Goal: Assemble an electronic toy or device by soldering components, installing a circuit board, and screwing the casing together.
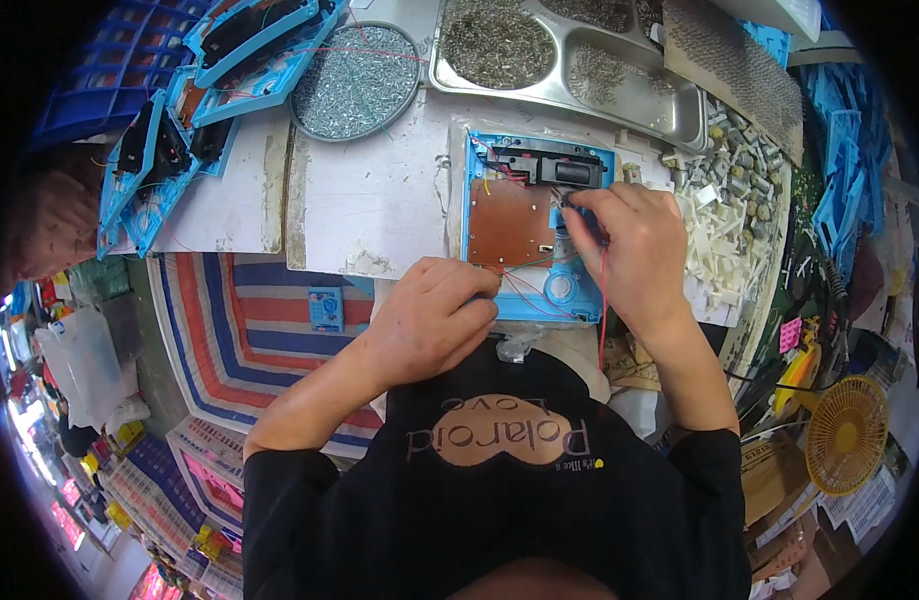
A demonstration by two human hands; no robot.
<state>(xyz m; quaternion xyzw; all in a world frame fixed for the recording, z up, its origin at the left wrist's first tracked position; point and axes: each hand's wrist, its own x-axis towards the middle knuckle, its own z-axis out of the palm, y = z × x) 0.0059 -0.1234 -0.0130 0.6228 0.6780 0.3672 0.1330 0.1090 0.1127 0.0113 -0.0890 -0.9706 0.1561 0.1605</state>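
A shallow blue plastic casing (466, 220) lies open at the table's front edge. Inside it sit a brown circuit board (509, 222), a black part (569, 172) along the far side, a round blue piece (559, 288) and thin red and green wires. My left hand (434, 315) is closed at the near left corner of the casing, its fingertips by the board's lower edge; what they hold is hidden. Over the casing's right side, my right hand (629, 245) pinches with thumb and forefinger something too small to make out. A red wire (604, 310) hangs below that hand.
Beyond the casing stand a round tray of small silvery screws (354, 85) and a metal compartment tray (569, 115) of small parts. White plastic pieces (714, 245) and small motors pile up at right. More wired blue casings (164, 165) are at left, near another person's arm (54, 225).
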